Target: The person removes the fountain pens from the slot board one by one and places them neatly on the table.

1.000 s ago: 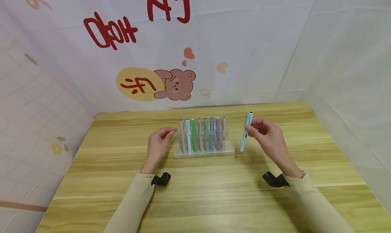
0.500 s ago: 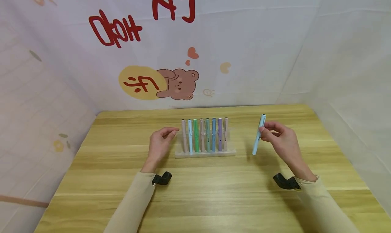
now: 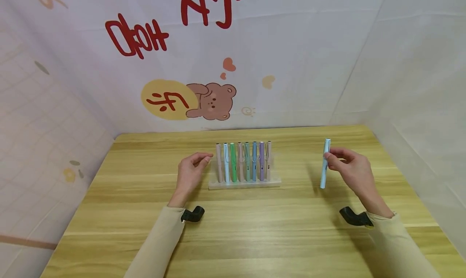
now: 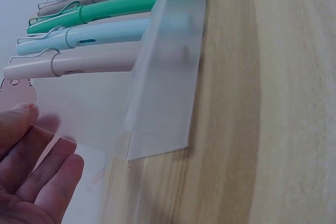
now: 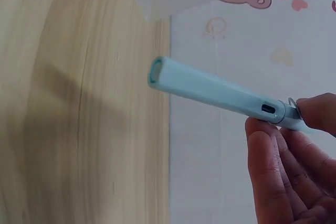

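A pale blue pen [image 3: 325, 163] with a clip is in my right hand [image 3: 352, 168], pinched between thumb and fingers near the cap. It stands nearly upright above the table, right of the clear pen stand [image 3: 244, 185]. In the right wrist view the pen's barrel end [image 5: 157, 72] points away from the fingers. My left hand [image 3: 192, 168] pinches the stand's left edge, thumb [image 4: 16, 121] in front and fingertips behind the clear panel. Several pens stand in a row in it, among them a green pen [image 3: 233, 162] and a purple pen [image 3: 261, 161].
The wooden table [image 3: 236, 237] runs back to a white cloth wall [image 3: 298, 59] printed with red characters and a bear [image 3: 214, 102]. Cloth walls also stand at left and right. Each wrist carries a black mount [image 3: 193, 214].
My right hand has moved to the right with the pale blue pen, away from the stand, and the pen has become more upright. The left hand stays at the stand's edge.
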Demonstrator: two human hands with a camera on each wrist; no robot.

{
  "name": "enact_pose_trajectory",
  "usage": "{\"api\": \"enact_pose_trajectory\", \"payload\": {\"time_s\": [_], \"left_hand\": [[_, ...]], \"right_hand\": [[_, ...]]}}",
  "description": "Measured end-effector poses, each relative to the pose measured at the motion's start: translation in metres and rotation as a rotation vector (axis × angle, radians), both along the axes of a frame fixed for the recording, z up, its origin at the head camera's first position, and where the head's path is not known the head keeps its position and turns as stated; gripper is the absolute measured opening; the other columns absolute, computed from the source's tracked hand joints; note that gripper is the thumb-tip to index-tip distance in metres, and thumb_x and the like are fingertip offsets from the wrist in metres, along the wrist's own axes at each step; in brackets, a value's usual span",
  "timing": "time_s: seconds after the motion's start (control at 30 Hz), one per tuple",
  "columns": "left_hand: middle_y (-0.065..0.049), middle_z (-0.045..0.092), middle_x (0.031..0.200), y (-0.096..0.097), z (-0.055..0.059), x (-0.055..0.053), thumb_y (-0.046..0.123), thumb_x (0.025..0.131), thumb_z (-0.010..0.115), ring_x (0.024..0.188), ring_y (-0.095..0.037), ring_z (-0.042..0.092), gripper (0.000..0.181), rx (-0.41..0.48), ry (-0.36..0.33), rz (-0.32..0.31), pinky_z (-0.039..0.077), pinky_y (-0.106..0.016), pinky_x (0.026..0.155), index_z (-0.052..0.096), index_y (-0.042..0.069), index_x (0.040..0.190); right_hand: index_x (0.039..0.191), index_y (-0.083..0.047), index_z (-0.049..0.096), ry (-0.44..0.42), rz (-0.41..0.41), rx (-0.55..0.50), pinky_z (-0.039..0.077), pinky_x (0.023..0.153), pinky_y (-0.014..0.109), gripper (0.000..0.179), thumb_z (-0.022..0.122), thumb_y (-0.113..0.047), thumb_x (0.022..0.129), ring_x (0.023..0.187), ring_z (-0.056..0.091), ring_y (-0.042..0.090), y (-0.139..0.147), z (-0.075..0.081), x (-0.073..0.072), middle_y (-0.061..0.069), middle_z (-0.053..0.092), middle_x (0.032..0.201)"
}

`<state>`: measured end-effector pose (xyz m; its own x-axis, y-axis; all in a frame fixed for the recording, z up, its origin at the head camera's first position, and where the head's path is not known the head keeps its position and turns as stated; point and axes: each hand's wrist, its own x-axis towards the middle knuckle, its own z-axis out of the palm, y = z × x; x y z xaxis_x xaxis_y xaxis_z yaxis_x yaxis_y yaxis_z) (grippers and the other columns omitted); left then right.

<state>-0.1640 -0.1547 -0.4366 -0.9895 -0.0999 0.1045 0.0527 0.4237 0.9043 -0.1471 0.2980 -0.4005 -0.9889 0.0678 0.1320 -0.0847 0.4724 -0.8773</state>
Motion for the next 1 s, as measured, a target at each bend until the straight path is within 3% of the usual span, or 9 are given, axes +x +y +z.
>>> {"api": "enact_pose_trajectory", "payload": {"time_s": [0.3,0.67,0.9,1.0], "left_hand": [[-0.008,0.076,0.115,0.0,0.0,0.001,0.014,0.104,0.065,0.106,-0.021,0.071,0.018,0.016,-0.007,0.007,0.056,-0.04,0.092,0.079,0.008,0.113],[-0.009,0.076,0.115,0.002,-0.001,0.002,0.014,0.104,0.065,0.104,-0.021,0.071,0.018,0.007,0.0,0.016,0.057,-0.038,0.089,0.079,0.007,0.113],[-0.008,0.076,0.115,0.001,-0.001,0.002,0.015,0.103,0.065,0.104,-0.02,0.071,0.018,0.012,-0.002,0.017,0.057,-0.032,0.088,0.079,0.008,0.112],[-0.008,0.076,0.115,0.001,0.0,0.002,0.015,0.104,0.065,0.105,-0.02,0.071,0.018,0.016,-0.002,0.012,0.057,-0.035,0.089,0.079,0.007,0.112]], "right_hand": [[0.126,0.006,0.067,0.011,-0.048,0.096,0.056,0.066,0.016,0.046,0.07,-0.033,0.1,0.076,0.071,-0.001,0.028,-0.001,0.002,-0.022,0.074,0.087],[0.129,0.003,0.066,-0.057,-0.081,0.192,0.053,0.064,0.016,0.051,0.068,-0.039,0.101,0.075,0.068,-0.01,0.057,-0.006,0.006,-0.035,0.066,0.087],[0.129,0.001,0.066,-0.083,-0.077,0.231,0.053,0.063,0.019,0.053,0.067,-0.044,0.1,0.076,0.068,-0.007,0.069,-0.007,0.008,-0.032,0.068,0.088],[0.129,0.001,0.067,-0.092,-0.072,0.247,0.053,0.063,0.021,0.053,0.067,-0.044,0.1,0.075,0.068,-0.006,0.074,-0.009,0.008,-0.032,0.068,0.088]]}}
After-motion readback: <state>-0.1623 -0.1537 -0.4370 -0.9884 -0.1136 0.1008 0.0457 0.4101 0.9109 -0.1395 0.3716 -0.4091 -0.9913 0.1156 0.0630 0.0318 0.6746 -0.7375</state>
